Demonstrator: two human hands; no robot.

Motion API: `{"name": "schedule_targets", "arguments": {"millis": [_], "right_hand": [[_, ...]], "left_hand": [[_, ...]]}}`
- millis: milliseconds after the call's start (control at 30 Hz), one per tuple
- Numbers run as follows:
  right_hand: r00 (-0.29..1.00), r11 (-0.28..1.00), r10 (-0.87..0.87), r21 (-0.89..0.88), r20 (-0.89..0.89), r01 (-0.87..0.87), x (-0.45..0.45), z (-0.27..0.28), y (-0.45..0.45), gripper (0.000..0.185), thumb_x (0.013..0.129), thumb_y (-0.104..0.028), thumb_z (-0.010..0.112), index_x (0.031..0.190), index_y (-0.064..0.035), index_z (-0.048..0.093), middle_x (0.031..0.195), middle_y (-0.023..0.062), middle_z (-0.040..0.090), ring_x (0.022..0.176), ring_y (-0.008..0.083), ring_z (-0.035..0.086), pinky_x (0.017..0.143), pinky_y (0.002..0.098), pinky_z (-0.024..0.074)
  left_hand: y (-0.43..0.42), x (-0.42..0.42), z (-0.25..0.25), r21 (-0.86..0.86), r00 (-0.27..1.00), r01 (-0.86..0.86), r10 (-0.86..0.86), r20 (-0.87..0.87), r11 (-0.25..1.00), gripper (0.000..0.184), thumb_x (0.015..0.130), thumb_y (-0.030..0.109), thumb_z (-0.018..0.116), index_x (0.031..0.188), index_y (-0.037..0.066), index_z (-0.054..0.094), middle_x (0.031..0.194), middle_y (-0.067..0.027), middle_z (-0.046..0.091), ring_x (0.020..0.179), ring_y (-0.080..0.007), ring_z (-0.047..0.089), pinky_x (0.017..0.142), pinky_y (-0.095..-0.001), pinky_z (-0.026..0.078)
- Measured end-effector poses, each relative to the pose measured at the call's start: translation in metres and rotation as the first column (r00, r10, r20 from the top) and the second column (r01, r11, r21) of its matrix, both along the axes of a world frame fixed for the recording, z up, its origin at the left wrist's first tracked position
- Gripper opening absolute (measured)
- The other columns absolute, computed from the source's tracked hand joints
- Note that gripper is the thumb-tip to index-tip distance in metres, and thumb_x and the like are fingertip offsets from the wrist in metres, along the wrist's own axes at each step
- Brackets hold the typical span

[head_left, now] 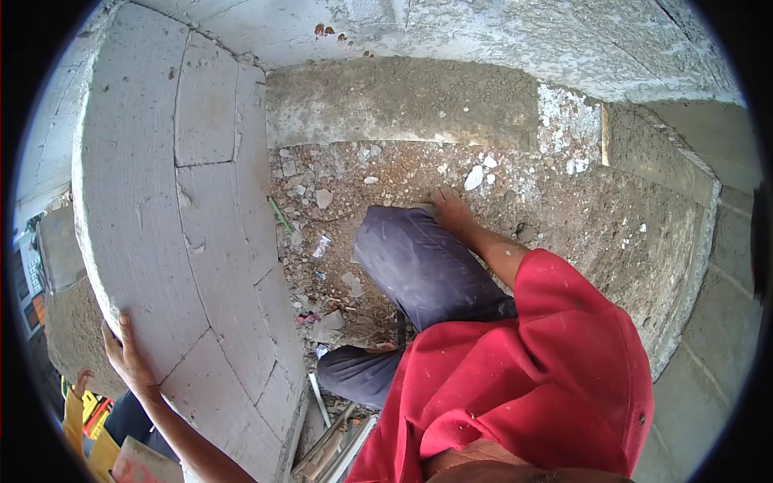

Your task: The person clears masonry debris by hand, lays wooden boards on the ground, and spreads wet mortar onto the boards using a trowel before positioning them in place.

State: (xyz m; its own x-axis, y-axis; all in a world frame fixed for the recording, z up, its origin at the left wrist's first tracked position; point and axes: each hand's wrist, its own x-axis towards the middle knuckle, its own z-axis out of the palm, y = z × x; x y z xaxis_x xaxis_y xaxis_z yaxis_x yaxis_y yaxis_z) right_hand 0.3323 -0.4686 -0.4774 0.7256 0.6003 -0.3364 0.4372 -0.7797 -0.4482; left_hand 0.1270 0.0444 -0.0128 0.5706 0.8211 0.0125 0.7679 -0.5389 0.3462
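Note:
My left hand [129, 358] rests on the outer edge of a pale block wall [133, 201] at the left, its fingers apart. Near the middle of the view, my right hand [451, 208] lies low beside my bent knee [394, 233], over the rubble-strewn ground [403, 173]. Its fingers look spread and nothing is plainly held in them. The part of this hand next to the knee is partly hidden by the dark trouser leg.
White chips [473, 177] and a green strip [280, 216] lie in the dirt. Wooden and white strips [338, 443] stand low by the wall. Rough walls enclose the back and right. Another person's hand [83, 381] and yellow sleeve show at lower left.

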Motion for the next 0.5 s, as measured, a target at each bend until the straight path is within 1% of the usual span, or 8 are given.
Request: {"name": "schedule_targets", "arguments": {"millis": [33,133,300,333,367,433,467,500], "right_hand": [[0.998,1.000,-0.027,0.003,0.053,0.027,-0.002,0.010,-0.006,0.048,0.083,-0.028,0.070,0.122,-0.0049,0.055,0.115,0.0189,0.058,0.109,0.0391,0.057,0.094,0.0462,0.0490],[0.991,0.982,-0.060,-0.183,-0.117,0.038,-0.013,0.017,-0.038,0.048,0.082,-0.031,0.072,0.119,-0.0048,0.055,0.115,0.0188,0.058,0.110,0.0403,0.057,0.094,0.0477,0.0488],[0.950,0.955,-0.038,-0.292,-0.310,-0.057,-0.016,0.009,-0.056,0.045,0.087,-0.033,0.065,0.120,-0.0045,0.057,0.123,0.0202,0.056,0.116,0.0363,0.056,0.094,0.0463,0.0508],[0.940,0.951,-0.062,-0.305,-0.335,-0.046,-0.017,0.008,-0.060,0.043,0.087,-0.033,0.064,0.119,-0.0050,0.058,0.124,0.0198,0.055,0.115,0.0364,0.056,0.093,0.0461,0.0510],[0.947,0.959,-0.065,-0.282,-0.314,-0.028,-0.018,0.007,-0.067,0.041,0.088,-0.032,0.063,0.119,-0.0057,0.058,0.123,0.0193,0.056,0.114,0.0369,0.057,0.093,0.0461,0.0511],[0.958,0.972,-0.059,-0.236,-0.279,-0.009,-0.025,-0.005,-0.085,0.038,0.089,-0.030,0.061,0.119,-0.0071,0.058,0.123,0.0184,0.057,0.112,0.0378,0.058,0.091,0.0459,0.0513],[0.963,0.980,0.076,-0.158,-0.260,-0.120,-0.026,-0.013,-0.094,0.038,0.089,-0.030,0.060,0.120,-0.0079,0.057,0.123,0.0177,0.057,0.111,0.0380,0.059,0.091,0.0461,0.0511],[0.954,0.971,0.201,-0.083,-0.222,-0.224,-0.024,-0.033,-0.106,0.038,0.090,-0.029,0.060,0.121,-0.0087,0.056,0.123,0.0169,0.057,0.111,0.0382,0.059,0.090,0.0463,0.0510]], "left_hand": [[0.000,0.001,-0.001,0.006,1.000,0.001,-0.001,0.011,1.000,0.065,0.093,0.053,0.058,0.124,-0.004,0.057,0.109,-0.0163,0.063,0.097,-0.0231,0.058,0.090,-0.0363,0.045],[0.003,-0.006,-0.002,-0.006,1.000,-0.007,0.008,0.011,1.000,0.067,0.092,0.054,0.057,0.126,-0.004,0.057,0.110,-0.0167,0.063,0.098,-0.0236,0.058,0.091,-0.0367,0.045],[0.002,-0.002,-0.001,-0.009,0.998,-0.057,0.057,-0.007,0.998,0.068,0.093,0.055,0.056,0.127,-0.004,0.056,0.113,-0.0173,0.063,0.101,-0.0249,0.058,0.093,-0.0378,0.044],[0.002,-0.003,0.000,0.050,0.998,-0.052,0.053,-0.033,0.997,0.068,0.093,0.054,0.057,0.129,-0.003,0.056,0.119,-0.0175,0.063,0.108,-0.0273,0.059,0.097,-0.0396,0.044],[0.003,-0.005,-0.002,0.252,0.999,0.026,-0.015,-0.045,0.967,0.068,0.093,0.055,0.057,0.130,-0.003,0.056,0.121,-0.0175,0.063,0.111,-0.0281,0.058,0.099,-0.0404,0.043],[-0.004,-0.009,-0.006,0.613,0.987,0.161,-0.123,-0.105,0.773,0.069,0.094,0.056,0.056,0.132,-0.002,0.055,0.125,-0.0176,0.062,0.116,-0.0296,0.058,0.103,-0.0421,0.043],[-0.009,-0.012,-0.005,0.766,0.968,0.251,-0.171,-0.185,0.592,0.063,0.096,0.051,0.056,0.131,0.000,0.056,0.126,-0.0165,0.063,0.117,-0.0293,0.060,0.103,-0.0423,0.045],[-0.023,-0.007,-0.015,0.760,0.960,0.240,-0.265,-0.092,0.605,0.060,0.097,0.048,0.055,0.130,-0.001,0.057,0.125,-0.0163,0.063,0.115,-0.0285,0.061,0.101,-0.0412,0.047]]}}
